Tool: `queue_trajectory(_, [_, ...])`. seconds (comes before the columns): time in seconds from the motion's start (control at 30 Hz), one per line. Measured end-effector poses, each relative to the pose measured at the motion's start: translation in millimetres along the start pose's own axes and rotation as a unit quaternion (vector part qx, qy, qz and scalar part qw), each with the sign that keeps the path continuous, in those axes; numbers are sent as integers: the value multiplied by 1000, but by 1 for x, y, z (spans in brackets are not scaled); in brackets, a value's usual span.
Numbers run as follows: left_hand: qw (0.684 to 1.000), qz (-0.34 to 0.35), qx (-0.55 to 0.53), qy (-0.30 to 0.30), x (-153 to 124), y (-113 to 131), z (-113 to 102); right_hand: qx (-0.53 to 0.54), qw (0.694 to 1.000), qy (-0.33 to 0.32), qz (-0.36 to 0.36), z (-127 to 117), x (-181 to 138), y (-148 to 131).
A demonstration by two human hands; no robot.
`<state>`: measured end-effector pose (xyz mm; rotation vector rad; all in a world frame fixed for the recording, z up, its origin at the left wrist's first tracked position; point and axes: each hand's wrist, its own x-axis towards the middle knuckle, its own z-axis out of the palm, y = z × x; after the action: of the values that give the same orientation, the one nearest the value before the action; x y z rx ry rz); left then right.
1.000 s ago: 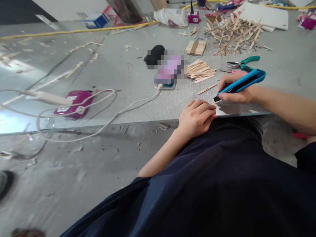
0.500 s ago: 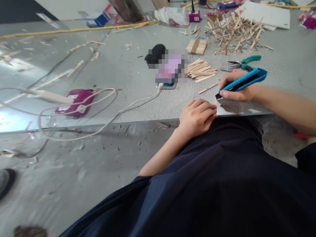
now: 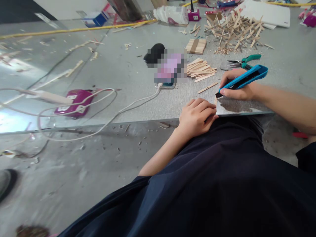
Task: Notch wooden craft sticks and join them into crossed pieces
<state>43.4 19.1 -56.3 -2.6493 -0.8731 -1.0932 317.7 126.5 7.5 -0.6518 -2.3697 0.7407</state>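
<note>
Holding the near end of a wooden stick (image 3: pixel 216 100) at the front edge of the tabletop (image 3: pixel 133 80), the left hand (image 3: pixel 197 115) keeps its grip curled over the wood. Just beyond, the right hand (image 3: pixel 243 92) has its grip wrapped round a blue utility knife (image 3: pixel 249 78), the dark tip at the stick's far end; whether it bites is too small to tell. This piece looks unfinished. A single stick (image 3: pixel 207 88) lies apart near the knife, cut or uncut I cannot tell. Past it, a loose spread of sticks (image 3: pixel 201 70) appears to be waiting, with green-handled pliers (image 3: pixel 251 58) resting unheld to its right. Farther back, a bundle of sticks (image 3: pixel 196 46) has its band on, seemingly unstarted. Farthest, a heap of crossed pieces (image 3: pixel 234 31), shavings (image 3: pixel 223 51) at its foot, suggests much is done, though the spread and bundle leave plenty.
</note>
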Motion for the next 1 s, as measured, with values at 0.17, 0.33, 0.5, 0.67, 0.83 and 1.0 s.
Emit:
queue_trajectory(0.17, [1000,1,2,7,4,3,0,-2,1000,-14,-14,1,0,-2])
queue_trajectory(0.33, [990,24,-101,100,-26,-8,2,-6,1000,-19,3,0,-2,-5])
queue_trajectory(0.5, [931,-237,-250,-122,-107,-23,3,6,1000,-26,-8,-1,-3,-7])
queue_trajectory(0.67, [872,-410,-178,-201,-164,-11,14,19,999,-31,-10,3,-2,-3])
queue_trajectory(0.83, [781,-521,-124,-322,-196,-8,27,11,1000,-23,8,4,-3,-1])
queue_trajectory(1.0, [752,-553,-51,-355,-197,-36,45,17,999,-24,17,3,-3,-2])
